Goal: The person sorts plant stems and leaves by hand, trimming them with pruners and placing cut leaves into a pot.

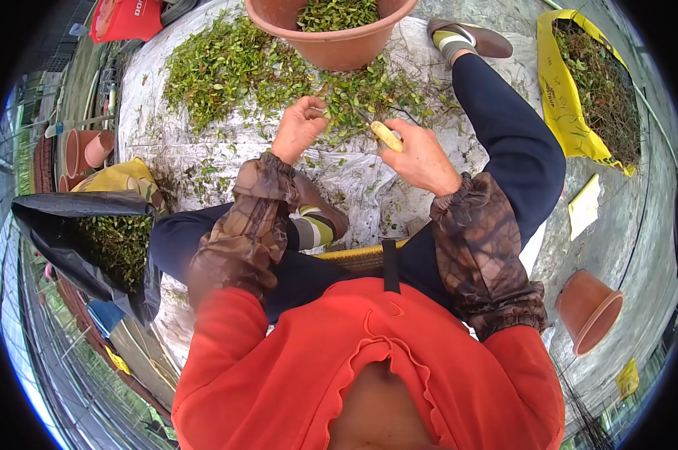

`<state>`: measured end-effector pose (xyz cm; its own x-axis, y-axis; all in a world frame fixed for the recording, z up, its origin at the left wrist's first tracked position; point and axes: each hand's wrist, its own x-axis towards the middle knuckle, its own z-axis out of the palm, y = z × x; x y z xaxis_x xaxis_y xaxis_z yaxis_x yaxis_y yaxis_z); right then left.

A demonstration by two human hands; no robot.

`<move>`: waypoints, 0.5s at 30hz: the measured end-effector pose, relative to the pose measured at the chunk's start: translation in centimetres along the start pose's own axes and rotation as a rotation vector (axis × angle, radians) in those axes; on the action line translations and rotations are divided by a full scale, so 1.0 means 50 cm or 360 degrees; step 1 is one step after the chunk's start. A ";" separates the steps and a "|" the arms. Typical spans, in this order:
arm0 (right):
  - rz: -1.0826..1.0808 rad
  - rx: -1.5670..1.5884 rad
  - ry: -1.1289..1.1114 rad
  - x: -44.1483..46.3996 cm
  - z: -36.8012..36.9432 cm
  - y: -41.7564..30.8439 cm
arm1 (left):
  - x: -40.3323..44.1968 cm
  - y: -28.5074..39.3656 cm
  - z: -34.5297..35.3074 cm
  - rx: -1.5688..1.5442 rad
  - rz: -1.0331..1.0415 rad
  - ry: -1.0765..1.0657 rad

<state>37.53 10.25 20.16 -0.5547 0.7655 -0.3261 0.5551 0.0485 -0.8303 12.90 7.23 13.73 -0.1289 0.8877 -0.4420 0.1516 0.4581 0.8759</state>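
Right hand [427, 157] wrapped round the yellow-handled tool [387, 136], upper centre, its tip at the leafy cuttings [226, 75] strewn by the brown pot [339, 49]. Left hand [300, 129] curled alongside; pinching anything? I can't tell. I'd call this trimming or sorting; the next move calls for a steady stem. White sheet [145, 112] beneath, grey floor [616, 225] lower right.

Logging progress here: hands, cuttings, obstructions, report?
Right hand gripping yellow-handled tool. Left hand by leafy cuttings, grip unclear. Large pot beyond, clear of both hands.
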 end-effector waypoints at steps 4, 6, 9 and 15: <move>0.0069 -0.0259 -0.0105 0.002 0.009 0.030 | 0.000 0.098 -0.025 0.0080 0.0182 -0.0005; 0.0111 -0.0344 -0.0140 -0.003 0.007 0.020 | 0.013 0.180 -0.042 0.0242 0.0263 0.0078; 0.0133 -0.0392 -0.0161 -0.003 0.008 0.015 | 0.078 0.282 -0.080 0.0329 0.0643 0.0081; 0.0138 -0.0417 -0.0136 -0.002 -0.001 0.007 | 0.125 0.367 -0.094 0.0299 0.1086 0.0606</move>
<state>37.85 10.22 19.92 -0.5420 0.7178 -0.4371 0.7380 0.1578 -0.6561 10.27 20.96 27.94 -0.2685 0.9137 0.3051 0.4757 -0.1497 0.8668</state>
